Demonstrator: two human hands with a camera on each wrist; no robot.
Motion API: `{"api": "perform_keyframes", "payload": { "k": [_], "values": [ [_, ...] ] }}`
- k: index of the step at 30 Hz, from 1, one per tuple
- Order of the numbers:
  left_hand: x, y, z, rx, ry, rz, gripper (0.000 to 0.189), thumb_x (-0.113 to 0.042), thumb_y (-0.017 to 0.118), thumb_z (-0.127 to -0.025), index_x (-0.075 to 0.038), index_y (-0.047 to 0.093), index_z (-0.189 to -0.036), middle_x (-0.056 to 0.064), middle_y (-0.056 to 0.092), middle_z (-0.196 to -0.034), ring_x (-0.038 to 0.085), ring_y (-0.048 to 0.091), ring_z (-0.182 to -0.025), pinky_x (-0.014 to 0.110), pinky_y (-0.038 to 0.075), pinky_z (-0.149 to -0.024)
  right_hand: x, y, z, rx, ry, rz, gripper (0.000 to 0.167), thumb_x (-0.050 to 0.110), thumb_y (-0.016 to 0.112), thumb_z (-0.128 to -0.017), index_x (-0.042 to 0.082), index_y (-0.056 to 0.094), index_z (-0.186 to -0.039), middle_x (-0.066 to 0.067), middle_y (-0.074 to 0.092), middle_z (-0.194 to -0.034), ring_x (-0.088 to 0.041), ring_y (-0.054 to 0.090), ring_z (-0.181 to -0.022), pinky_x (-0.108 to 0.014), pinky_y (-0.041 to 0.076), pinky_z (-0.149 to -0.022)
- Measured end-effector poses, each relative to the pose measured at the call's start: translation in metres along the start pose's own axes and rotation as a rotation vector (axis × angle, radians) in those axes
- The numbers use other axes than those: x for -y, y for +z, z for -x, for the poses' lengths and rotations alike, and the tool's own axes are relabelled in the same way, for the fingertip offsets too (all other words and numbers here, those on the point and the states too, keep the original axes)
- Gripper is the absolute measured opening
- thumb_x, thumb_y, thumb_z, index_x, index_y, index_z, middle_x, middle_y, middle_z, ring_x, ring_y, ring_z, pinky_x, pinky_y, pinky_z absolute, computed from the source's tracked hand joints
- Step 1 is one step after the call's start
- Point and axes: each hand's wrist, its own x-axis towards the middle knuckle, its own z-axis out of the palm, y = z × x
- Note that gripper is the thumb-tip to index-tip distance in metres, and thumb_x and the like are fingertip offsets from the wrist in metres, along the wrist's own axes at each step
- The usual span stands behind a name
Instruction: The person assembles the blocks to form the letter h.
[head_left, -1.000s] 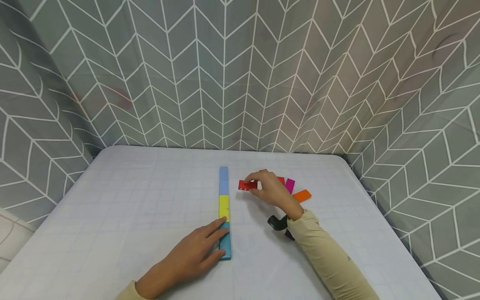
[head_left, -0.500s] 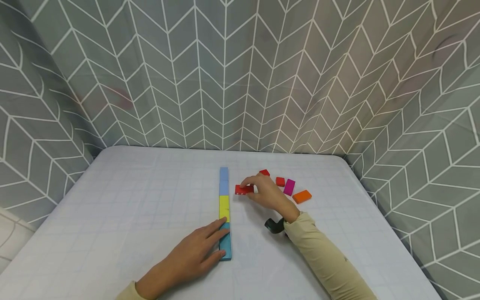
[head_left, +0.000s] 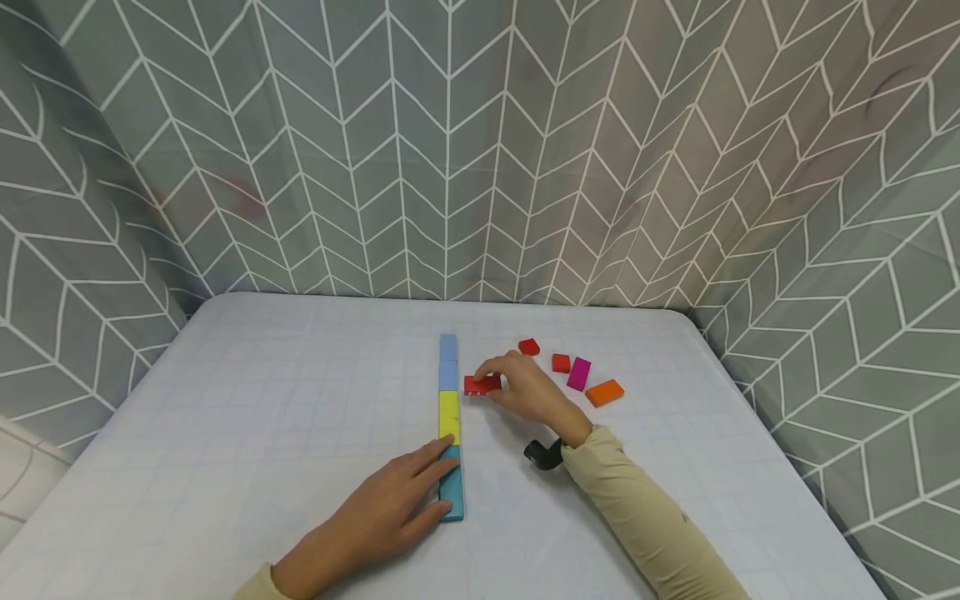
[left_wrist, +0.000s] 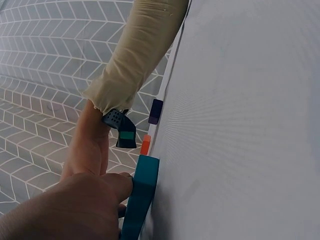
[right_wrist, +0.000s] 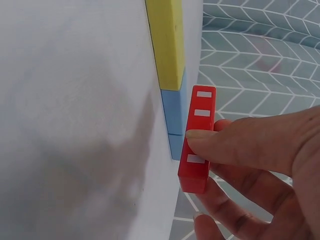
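R hand pinches red blk; L hand, splayed, touches teal blk.

In the head view the left hand lies low, just left of centre, back upward, its fingers loosely extended rightward — the left thumb apart below them. A beige sleeve ends behind its wrist. The right forearm, sleeved in beige, slants in from the lower right — the right hand near the centre, pinching. In the right wrist view the right thumb points left above bent fingers.
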Motion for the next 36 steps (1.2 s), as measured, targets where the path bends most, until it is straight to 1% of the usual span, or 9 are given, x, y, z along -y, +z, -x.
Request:
{"api": "perform_keyframes", "payload": {
  "k": [6, 10, 14, 19, 21, 27, 30, 36],
  "values": [
    [-0.001, -0.001, 0.001, -0.019, 0.016, -0.001, 0.057, -0.05, 0.053, -0.107, -0.016, 0.053, -0.153, 0.002, 0.034, -0.166, 0.021, 0.045, -0.143, 0.048, 0.047, -0.108, 0.001, 0.003, -0.001, 0.012, 0.009, -0.012, 0.027, -0.002, 0.078, -0.091, 0.01, 0.078, -0.115, -0.002, 0.073, -0.111, -0.022, 0.058, -0.1, -0.034, 0.054, -0.089],
    [-0.001, 0.0, 0.002, -0.031, 0.029, 0.001, 0.056, -0.048, 0.054, -0.108, -0.015, 0.054, -0.152, 0.003, 0.035, -0.166, 0.022, 0.046, -0.142, 0.048, 0.047, -0.108, 0.0, 0.005, -0.002, 0.009, -0.02, -0.005, 0.027, -0.005, 0.077, -0.089, 0.008, 0.078, -0.114, -0.003, 0.074, -0.111, -0.023, 0.06, -0.101, -0.036, 0.056, -0.09],
    [-0.001, 0.0, 0.001, -0.023, 0.022, -0.001, 0.057, -0.049, 0.053, -0.107, -0.016, 0.053, -0.153, 0.003, 0.035, -0.166, 0.022, 0.046, -0.142, 0.048, 0.048, -0.108, -0.001, 0.008, -0.002, 0.003, -0.069, -0.002, 0.028, -0.008, 0.077, -0.087, 0.006, 0.078, -0.112, -0.005, 0.075, -0.11, -0.024, 0.061, -0.099, -0.036, 0.056, -0.088],
    [-0.001, 0.0, 0.001, 0.003, -0.001, 0.004, 0.059, -0.052, 0.053, -0.107, -0.018, 0.052, -0.154, 0.001, 0.033, -0.167, 0.021, 0.045, -0.143, 0.048, 0.046, -0.109, -0.002, 0.011, -0.002, 0.003, -0.089, 0.004, 0.028, -0.008, 0.078, -0.086, 0.006, 0.078, -0.11, -0.005, 0.076, -0.108, -0.024, 0.061, -0.096, -0.033, 0.056, -0.085],
    [0.0, 0.0, 0.0, 0.007, -0.006, 0.005, 0.06, -0.053, 0.052, -0.107, -0.018, 0.051, -0.155, 0.0, 0.033, -0.167, 0.021, 0.044, -0.143, 0.048, 0.046, -0.109, -0.002, 0.012, -0.002, 0.003, -0.09, 0.016, 0.028, -0.007, 0.078, -0.086, 0.006, 0.078, -0.11, -0.004, 0.076, -0.108, -0.024, 0.06, -0.096, -0.033, 0.056, -0.085],
    [0.0, 0.001, 0.0, -0.011, 0.012, -0.005, 0.058, -0.052, 0.053, -0.107, -0.017, 0.053, -0.153, 0.002, 0.035, -0.166, 0.022, 0.047, -0.142, 0.048, 0.048, -0.107, -0.003, 0.017, -0.001, 0.01, -0.073, 0.036, 0.027, -0.006, 0.078, -0.087, 0.008, 0.078, -0.111, -0.003, 0.075, -0.108, -0.023, 0.059, -0.096, -0.034, 0.054, -0.085],
    [0.0, 0.001, 0.0, -0.001, 0.002, -0.008, 0.059, -0.053, 0.052, -0.106, -0.018, 0.052, -0.154, 0.001, 0.035, -0.166, 0.021, 0.046, -0.142, 0.048, 0.048, -0.108, -0.002, 0.018, -0.001, 0.012, -0.065, 0.036, 0.028, -0.005, 0.077, -0.088, 0.008, 0.078, -0.112, -0.003, 0.074, -0.108, -0.023, 0.058, -0.096, -0.035, 0.053, -0.084],
    [-0.002, -0.001, 0.0, 0.008, -0.013, -0.003, 0.059, -0.053, 0.053, -0.106, -0.019, 0.052, -0.154, 0.001, 0.035, -0.166, 0.021, 0.046, -0.142, 0.048, 0.048, -0.108, -0.003, 0.021, -0.001, 0.021, -0.034, 0.041, 0.03, -0.002, 0.078, -0.089, 0.01, 0.078, -0.116, -0.002, 0.074, -0.113, -0.022, 0.058, -0.099, -0.033, 0.055, -0.087]
  ]
}}
